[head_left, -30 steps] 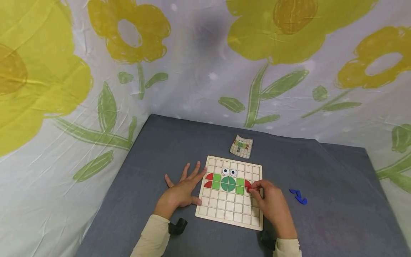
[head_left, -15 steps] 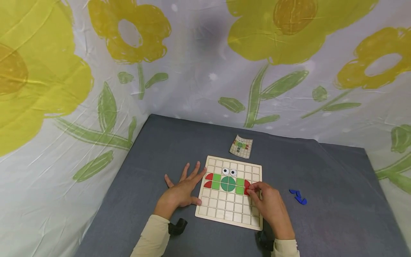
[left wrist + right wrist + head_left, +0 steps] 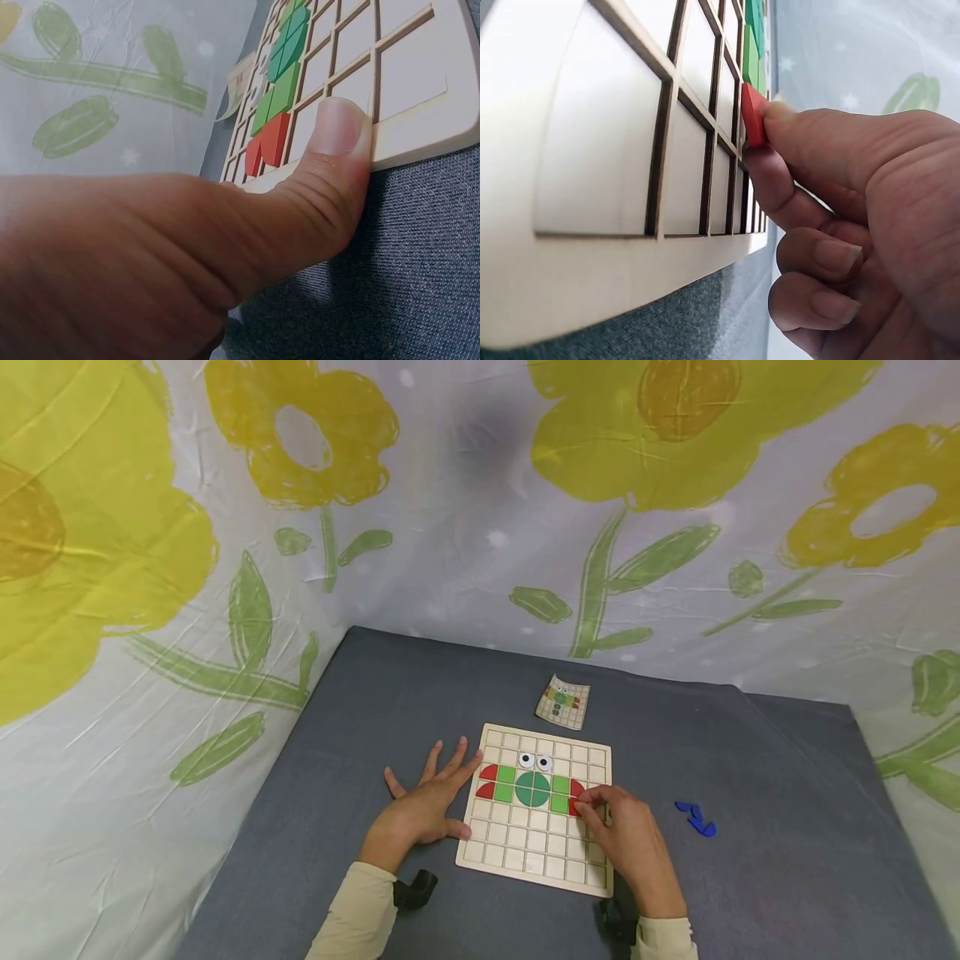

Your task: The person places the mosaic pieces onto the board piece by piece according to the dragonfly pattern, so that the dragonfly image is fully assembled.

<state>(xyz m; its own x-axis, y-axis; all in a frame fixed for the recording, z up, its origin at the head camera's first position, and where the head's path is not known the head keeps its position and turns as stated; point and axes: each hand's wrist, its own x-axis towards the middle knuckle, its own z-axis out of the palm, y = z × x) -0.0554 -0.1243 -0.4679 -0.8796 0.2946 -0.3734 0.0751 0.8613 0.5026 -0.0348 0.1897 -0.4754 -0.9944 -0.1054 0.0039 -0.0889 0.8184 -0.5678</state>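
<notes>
My right hand [image 3: 630, 835] pinches a red quarter-circle tile [image 3: 754, 114] between thumb and forefinger, at the right side of the wooden grid board [image 3: 525, 841]. In the right wrist view the tile stands at a cell beside a light green tile [image 3: 751, 56]. With fingers spread, my left hand [image 3: 422, 812] lies at the board's left edge, its thumb [image 3: 339, 135] resting on the rim. Set in the board are two eye tiles [image 3: 527, 760], a dark green circle [image 3: 532, 789] of quarter tiles, light green squares [image 3: 504, 783] and red quarter-circles [image 3: 486, 790].
A small pattern card [image 3: 563, 703] lies behind the board, slightly curled. Several blue pieces [image 3: 697, 819] sit on the dark grey tabletop [image 3: 757, 860] to the right. A flower-printed curtain [image 3: 450, 527] hangs behind and at the sides.
My right hand has shifted slightly left and brought the red tile down to the cell below the other red one. The left hand has stayed in place.
</notes>
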